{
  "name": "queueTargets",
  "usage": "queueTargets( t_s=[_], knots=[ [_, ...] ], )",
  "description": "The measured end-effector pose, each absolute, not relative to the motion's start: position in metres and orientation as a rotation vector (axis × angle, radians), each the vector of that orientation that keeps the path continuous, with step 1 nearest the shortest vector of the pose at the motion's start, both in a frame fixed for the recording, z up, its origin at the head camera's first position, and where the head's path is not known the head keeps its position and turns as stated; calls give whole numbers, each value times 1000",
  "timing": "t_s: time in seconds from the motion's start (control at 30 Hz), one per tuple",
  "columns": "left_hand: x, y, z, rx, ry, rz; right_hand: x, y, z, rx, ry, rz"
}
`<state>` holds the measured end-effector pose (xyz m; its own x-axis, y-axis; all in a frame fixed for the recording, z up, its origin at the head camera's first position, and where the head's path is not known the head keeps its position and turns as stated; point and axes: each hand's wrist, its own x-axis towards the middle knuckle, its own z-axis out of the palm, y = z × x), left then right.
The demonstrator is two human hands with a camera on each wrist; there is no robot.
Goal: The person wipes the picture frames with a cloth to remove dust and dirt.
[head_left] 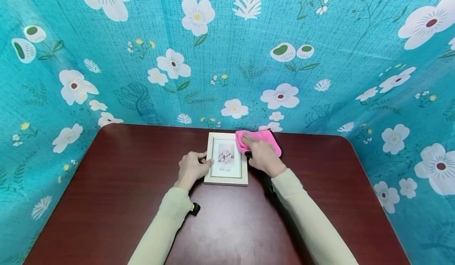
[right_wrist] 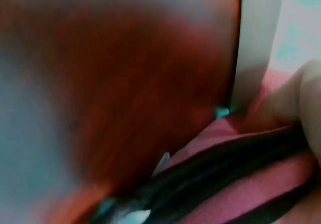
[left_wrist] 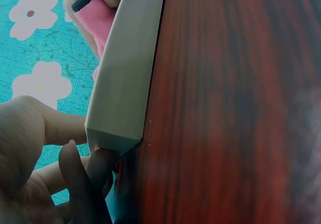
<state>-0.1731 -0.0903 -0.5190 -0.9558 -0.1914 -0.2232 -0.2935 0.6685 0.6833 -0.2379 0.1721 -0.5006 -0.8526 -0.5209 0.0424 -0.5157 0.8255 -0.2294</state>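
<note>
A pale picture frame (head_left: 227, 170) with a pink blossom print lies face up near the table's far edge. My left hand (head_left: 190, 168) holds its left side, the thumb over the front rim and fingers along the outer edge. The left wrist view shows that frame's side (left_wrist: 125, 68) close up, with fingers at its corner. My right hand (head_left: 263, 157) grips a pink cloth (head_left: 268, 138) with dark edging against the frame's upper right corner. In the right wrist view the cloth (right_wrist: 256, 191) is bunched under the hand; much of this view is blurred.
The dark red wooden table (head_left: 117, 190) has rounded far corners. Behind it and at both sides hangs a turquoise flowered curtain (head_left: 220, 83). A small black item (head_left: 194, 209) sits at the left wrist.
</note>
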Motion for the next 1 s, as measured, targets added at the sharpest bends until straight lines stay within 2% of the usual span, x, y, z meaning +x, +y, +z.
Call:
queueTargets(
  t_s=[0.3, 1.0],
  knots=[
    [-174, -90, -519, -432, 2743, 1133, -230, 165, -504, -788, 3004, -333],
    [-173, -89, -518, -458, 2702, 1127, -203, 168, -508, -747, 2932, -598]
  ],
)
